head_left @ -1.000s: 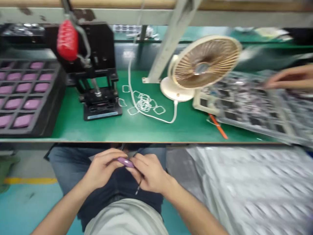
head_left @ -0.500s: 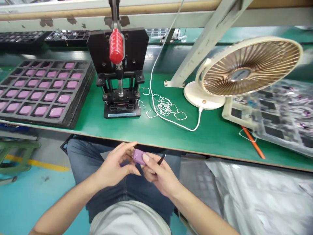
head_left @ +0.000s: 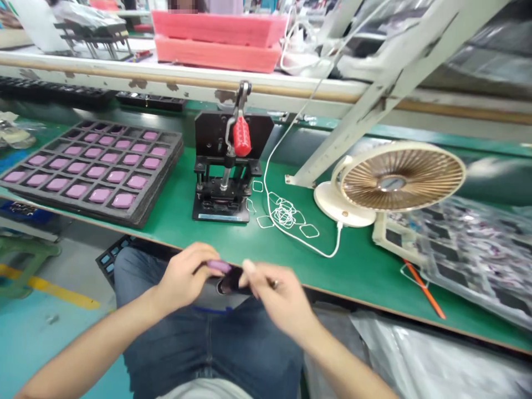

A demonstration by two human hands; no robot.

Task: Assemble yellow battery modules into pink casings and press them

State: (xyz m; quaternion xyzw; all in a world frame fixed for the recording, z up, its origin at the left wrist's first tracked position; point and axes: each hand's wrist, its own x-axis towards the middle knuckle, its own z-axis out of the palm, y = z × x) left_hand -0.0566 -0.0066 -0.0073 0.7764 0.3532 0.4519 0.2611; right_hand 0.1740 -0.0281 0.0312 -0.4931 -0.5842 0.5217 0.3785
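Observation:
My left hand (head_left: 185,275) is closed around a small purple part (head_left: 219,266), held over my lap just below the front edge of the green table (head_left: 366,271). My right hand (head_left: 279,296) is beside it, blurred by motion, its fingers curled near the part with a thin dark tool (head_left: 272,284) between them. On the table ahead stands a black hand press (head_left: 226,177) with a red handle (head_left: 241,136). Several white wire rings (head_left: 286,215) lie to its right.
A dark foam tray (head_left: 166,166) of purple parts sits at the left. A cream desk fan (head_left: 390,180) with a white cable stands at the right, beside clear plastic trays (head_left: 469,249) and an orange pen (head_left: 424,288). Pink trays (head_left: 216,39) rest on the shelf behind.
The view has tilted up and pulled back. The purple part has turned edge-on in my left hand, and my right hand has shifted right and blurred.

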